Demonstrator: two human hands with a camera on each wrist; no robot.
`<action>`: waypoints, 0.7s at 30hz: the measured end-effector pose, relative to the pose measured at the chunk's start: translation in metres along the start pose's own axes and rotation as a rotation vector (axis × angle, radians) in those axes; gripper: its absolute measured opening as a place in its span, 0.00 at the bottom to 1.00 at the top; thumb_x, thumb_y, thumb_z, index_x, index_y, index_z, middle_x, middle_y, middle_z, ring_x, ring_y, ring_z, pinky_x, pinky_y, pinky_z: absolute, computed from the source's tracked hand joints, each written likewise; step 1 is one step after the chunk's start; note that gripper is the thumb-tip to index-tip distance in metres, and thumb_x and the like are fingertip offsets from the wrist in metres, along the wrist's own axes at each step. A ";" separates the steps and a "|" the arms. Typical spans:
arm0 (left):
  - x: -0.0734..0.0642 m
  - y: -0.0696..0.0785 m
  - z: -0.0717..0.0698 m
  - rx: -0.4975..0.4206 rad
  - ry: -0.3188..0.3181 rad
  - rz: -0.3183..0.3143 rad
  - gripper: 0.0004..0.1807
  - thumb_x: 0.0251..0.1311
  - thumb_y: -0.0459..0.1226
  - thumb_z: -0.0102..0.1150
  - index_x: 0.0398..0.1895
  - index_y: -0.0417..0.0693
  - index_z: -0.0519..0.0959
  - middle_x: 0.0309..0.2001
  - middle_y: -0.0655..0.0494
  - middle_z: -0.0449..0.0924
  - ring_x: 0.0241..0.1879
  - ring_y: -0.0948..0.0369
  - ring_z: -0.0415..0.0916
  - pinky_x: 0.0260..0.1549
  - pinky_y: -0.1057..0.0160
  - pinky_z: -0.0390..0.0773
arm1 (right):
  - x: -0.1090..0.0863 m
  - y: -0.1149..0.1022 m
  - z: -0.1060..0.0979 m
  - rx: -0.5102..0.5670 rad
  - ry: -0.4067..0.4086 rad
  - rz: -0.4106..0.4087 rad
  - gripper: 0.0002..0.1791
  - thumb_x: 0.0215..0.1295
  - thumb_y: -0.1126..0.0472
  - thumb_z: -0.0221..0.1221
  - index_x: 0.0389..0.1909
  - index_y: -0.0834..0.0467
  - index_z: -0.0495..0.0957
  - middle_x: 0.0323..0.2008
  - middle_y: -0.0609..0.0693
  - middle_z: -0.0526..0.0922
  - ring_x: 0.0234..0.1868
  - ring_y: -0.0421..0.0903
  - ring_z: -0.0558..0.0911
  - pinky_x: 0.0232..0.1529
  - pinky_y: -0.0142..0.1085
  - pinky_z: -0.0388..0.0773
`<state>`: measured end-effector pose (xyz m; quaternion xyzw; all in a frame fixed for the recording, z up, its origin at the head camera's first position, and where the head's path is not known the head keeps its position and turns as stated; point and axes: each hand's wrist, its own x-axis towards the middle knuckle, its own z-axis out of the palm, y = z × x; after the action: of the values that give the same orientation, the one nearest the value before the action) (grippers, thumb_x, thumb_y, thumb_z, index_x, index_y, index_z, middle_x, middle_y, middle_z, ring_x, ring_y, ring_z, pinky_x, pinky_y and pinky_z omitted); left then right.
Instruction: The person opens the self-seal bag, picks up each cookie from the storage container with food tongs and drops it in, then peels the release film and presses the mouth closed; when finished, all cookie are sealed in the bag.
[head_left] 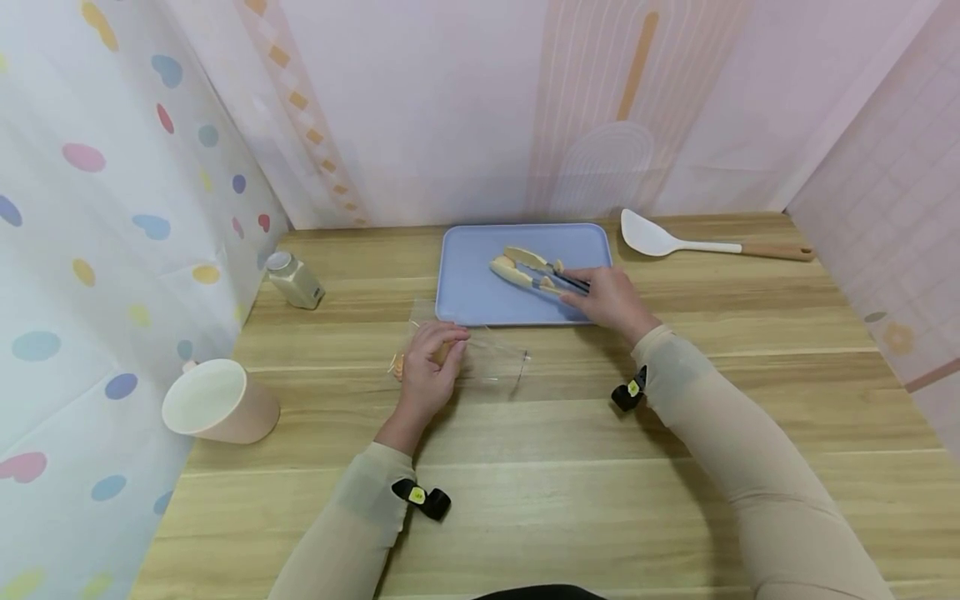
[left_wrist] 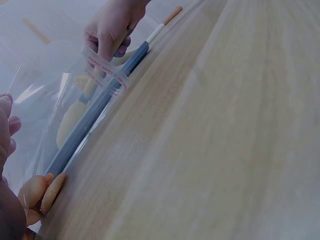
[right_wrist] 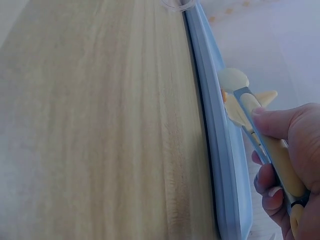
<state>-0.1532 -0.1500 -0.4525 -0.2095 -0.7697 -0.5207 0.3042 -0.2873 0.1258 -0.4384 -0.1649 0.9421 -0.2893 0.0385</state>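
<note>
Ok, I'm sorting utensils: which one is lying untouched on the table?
The white-headed spatula, right of the blue tray; the tongs are held in the right hand.

**Mostly ones, a few twos**

Two hands: one left hand [head_left: 431, 367], one right hand [head_left: 613, 300]. Two sleeves [head_left: 341, 517] and two wrist cameras [head_left: 438, 504]. One pair of tongs [head_left: 513, 273], one tray [head_left: 468, 258], one clear bag [head_left: 491, 364], one spatula [head_left: 708, 247], one cup [head_left: 251, 410], one jar [head_left: 298, 285], one table [head_left: 525, 467]. At least three tan pieces [left_wrist: 35, 190]; their full number cannot be told.
</note>
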 end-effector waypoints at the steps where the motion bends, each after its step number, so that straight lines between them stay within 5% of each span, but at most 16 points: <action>1: 0.000 0.000 0.000 -0.003 0.001 -0.001 0.07 0.51 0.16 0.58 0.33 0.28 0.79 0.37 0.36 0.79 0.43 0.42 0.73 0.52 0.56 0.70 | -0.001 0.000 0.000 0.002 -0.003 0.002 0.26 0.61 0.49 0.64 0.60 0.51 0.76 0.27 0.52 0.83 0.12 0.40 0.55 0.13 0.35 0.59; 8: 0.003 0.001 0.000 -0.011 -0.002 0.009 0.06 0.52 0.17 0.59 0.32 0.28 0.80 0.36 0.35 0.80 0.43 0.41 0.73 0.50 0.55 0.70 | -0.008 0.002 -0.002 0.006 0.015 -0.029 0.25 0.60 0.51 0.66 0.59 0.51 0.78 0.48 0.54 0.83 0.16 0.43 0.59 0.19 0.37 0.60; 16: -0.008 -0.035 0.004 -0.013 -0.016 -0.017 0.06 0.56 0.23 0.61 0.36 0.37 0.83 0.40 0.44 0.82 0.47 0.47 0.74 0.54 0.57 0.69 | -0.021 0.009 -0.005 0.027 0.019 -0.071 0.25 0.61 0.51 0.65 0.60 0.51 0.77 0.46 0.56 0.84 0.13 0.40 0.54 0.15 0.34 0.59; 21: -0.006 -0.030 0.005 -0.011 -0.005 -0.001 0.07 0.53 0.19 0.61 0.34 0.33 0.82 0.38 0.39 0.81 0.45 0.43 0.74 0.52 0.55 0.69 | -0.028 0.011 -0.006 0.022 0.038 -0.096 0.26 0.60 0.51 0.66 0.59 0.52 0.77 0.50 0.56 0.83 0.14 0.40 0.55 0.16 0.35 0.59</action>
<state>-0.1696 -0.1564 -0.4784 -0.2119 -0.7679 -0.5245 0.3006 -0.2653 0.1463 -0.4402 -0.2040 0.9305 -0.3042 0.0086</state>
